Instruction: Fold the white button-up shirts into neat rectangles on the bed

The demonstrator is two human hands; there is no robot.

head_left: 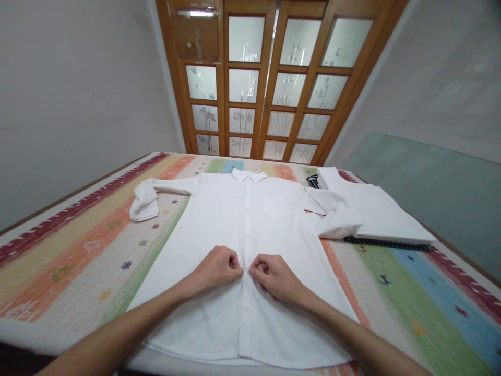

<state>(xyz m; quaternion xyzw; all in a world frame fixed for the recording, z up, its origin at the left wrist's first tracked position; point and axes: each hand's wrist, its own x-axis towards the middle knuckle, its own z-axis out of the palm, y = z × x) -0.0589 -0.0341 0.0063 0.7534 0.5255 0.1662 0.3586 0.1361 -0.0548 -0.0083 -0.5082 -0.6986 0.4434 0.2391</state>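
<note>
A white button-up shirt [219, 219] lies spread front side up, its collar at the far end and its hem toward me. My left hand [221, 266] pinches the front placket from the left, low on the shirt. From the other side my right hand [274, 274] pinches the same strip, the fingertips of both hands almost meeting. Between them the cloth is slightly raised; any button there is hidden by the fingers. One sleeve [144, 201] is bent at the left, and the other sleeve [338, 216] lies crumpled at the right.
Underneath is a striped, patterned cloth [117, 245] covering the table. A stack of folded white clothing [379, 211], with dark patterned fabric [391, 243] below it, lies at the right, touching the right sleeve. Beyond the table stand wooden doors [264, 120] with glass panes.
</note>
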